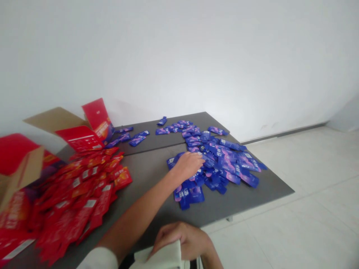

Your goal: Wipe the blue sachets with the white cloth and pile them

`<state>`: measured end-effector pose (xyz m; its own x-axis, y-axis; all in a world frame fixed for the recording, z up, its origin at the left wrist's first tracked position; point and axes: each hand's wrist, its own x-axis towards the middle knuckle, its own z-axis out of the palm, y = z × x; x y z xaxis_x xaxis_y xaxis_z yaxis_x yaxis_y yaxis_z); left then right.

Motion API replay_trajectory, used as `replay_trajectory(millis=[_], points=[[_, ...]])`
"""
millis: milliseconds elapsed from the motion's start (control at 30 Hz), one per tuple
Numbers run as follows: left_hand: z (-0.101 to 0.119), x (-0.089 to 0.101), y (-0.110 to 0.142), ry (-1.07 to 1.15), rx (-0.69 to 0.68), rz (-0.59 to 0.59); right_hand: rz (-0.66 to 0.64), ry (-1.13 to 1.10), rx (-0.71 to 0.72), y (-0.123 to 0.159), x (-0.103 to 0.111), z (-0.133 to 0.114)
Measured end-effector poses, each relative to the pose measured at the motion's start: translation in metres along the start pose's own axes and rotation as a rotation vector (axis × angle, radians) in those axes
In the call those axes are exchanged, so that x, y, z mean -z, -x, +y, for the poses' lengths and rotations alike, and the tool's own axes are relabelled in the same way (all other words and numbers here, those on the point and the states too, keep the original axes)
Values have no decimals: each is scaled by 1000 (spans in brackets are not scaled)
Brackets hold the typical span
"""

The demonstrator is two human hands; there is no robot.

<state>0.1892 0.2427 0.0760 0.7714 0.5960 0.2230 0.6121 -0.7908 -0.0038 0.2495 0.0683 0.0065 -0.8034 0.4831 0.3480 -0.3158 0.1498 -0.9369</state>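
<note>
The left hand (190, 164) reaches out palm down over a heap of blue packets (228, 160), its fingertips touching the near left part of the heap. The fingers are bent and close together; whether they pinch a packet cannot be told. Most of the blue packets, printed with pink shapes and white lettering, lie to the right of this hand and just beyond it, overlapping in a loose pile. A few more lie apart, farther off and to the hand's left.

Nearer the body, below the left hand, the right hand (186, 239) is curled over the edge of a white container (168, 256), holding it; its inside is hidden.

Under the left hand is a dark grey table (148, 160). Well to the left of that hand, red packets (81, 201) with orange patches spread in a large heap. Behind them stands a red box (81, 139) with its flaps open, and a second box (17, 209) sits at the far left, blurred. A white wall (196, 56) rises beyond the hands, and pale floor (294, 224) shows to their right.
</note>
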Motion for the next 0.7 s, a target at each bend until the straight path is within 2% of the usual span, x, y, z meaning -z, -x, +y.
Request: replay_trajectory(millis=[167, 300, 400, 467, 567, 700], points=[[0, 21, 20, 38, -7, -17, -5, 19, -17, -1, -1, -2], [4, 47, 68, 215, 25, 57, -6, 13, -33, 0, -1, -3], [0, 68, 103, 351, 161, 88, -20, 2, -54, 1, -2, -5], [-11, 77, 113, 367, 289, 102, -13, 7, -88, 3, -4, -7], [-44, 77, 103, 287, 453, 101, 38, 30, -199, 5, -8, -8], [-104, 51, 60, 232, 520, 44, 69, 51, -282, 6, -8, -2]])
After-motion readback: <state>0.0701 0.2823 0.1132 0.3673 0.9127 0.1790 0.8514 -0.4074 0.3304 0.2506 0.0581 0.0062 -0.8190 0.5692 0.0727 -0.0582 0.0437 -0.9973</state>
